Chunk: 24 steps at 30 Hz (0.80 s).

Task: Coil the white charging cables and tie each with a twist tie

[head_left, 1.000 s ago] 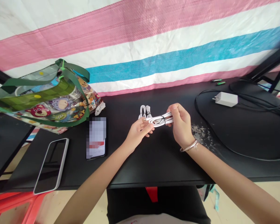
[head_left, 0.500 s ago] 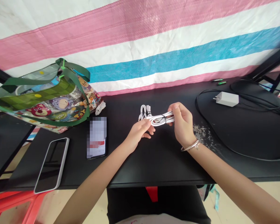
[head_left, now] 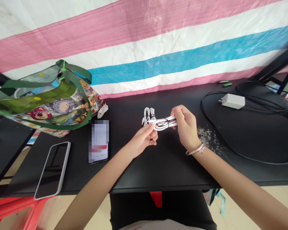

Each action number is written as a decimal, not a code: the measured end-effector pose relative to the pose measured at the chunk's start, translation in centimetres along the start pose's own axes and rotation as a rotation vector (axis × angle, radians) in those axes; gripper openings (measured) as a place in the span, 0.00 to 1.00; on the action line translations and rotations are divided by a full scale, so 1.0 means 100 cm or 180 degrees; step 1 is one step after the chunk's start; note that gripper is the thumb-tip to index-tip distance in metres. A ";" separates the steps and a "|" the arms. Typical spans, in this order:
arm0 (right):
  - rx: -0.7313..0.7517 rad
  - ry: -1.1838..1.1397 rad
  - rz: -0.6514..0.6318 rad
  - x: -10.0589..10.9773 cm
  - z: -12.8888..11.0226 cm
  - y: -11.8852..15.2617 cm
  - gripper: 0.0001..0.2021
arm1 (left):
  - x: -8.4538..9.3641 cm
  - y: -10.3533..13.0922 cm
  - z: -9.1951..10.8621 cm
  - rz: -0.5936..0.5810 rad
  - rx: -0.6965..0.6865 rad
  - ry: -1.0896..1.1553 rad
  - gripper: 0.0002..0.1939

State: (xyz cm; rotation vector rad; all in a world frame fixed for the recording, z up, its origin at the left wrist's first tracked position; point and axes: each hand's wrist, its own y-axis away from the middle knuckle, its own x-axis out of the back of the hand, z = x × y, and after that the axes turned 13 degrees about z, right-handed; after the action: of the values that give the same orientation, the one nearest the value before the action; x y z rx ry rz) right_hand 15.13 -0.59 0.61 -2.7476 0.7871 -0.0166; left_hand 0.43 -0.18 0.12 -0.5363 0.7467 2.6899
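Two hands [head_left: 166, 131] hold cable above a black table [head_left: 165, 163].

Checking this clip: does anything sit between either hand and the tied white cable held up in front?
Nothing visible does. The left hand pinches one end of the held cable and the right hand grips the other. The second cable lies beyond, not between.

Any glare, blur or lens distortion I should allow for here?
In the head view: pale glare on the striped sheet, faint reflections in the dark phone, coarse pixels masking most of the lit phone, the tied white cable fairly sharp but plug details unclear, wide-angle stretching towards the edges.
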 end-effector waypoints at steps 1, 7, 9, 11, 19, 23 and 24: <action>-0.0024 -0.0002 -0.0032 0.000 0.000 0.000 0.26 | 0.000 0.000 0.000 0.0008 0.0010 0.0041 0.30; -0.0085 -0.0039 -0.0211 0.000 0.003 0.002 0.25 | -0.002 -0.001 0.000 0.0090 0.0000 0.0237 0.30; -0.0080 -0.0052 -0.0261 -0.001 0.003 0.002 0.25 | -0.002 -0.001 0.000 0.0106 -0.0019 0.0279 0.30; -0.0081 -0.0066 -0.0284 -0.001 0.002 0.003 0.25 | -0.001 -0.001 0.000 0.0102 -0.0043 0.0268 0.30; -0.0141 -0.0119 -0.0223 -0.001 0.001 0.002 0.25 | 0.000 0.000 -0.001 0.0005 -0.0228 0.0067 0.29; -0.0129 -0.0143 -0.0210 -0.001 0.001 0.002 0.24 | -0.001 0.001 0.000 0.0042 -0.0278 -0.0010 0.29; -0.0124 -0.0141 -0.0206 -0.001 0.000 0.002 0.24 | -0.001 0.002 0.000 0.0059 -0.0289 -0.0039 0.29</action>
State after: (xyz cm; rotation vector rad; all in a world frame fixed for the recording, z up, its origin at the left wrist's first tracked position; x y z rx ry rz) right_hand 14.93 -0.71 0.52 -2.7989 0.6939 0.0467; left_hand 0.45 -0.31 0.24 -0.5366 0.6317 2.7522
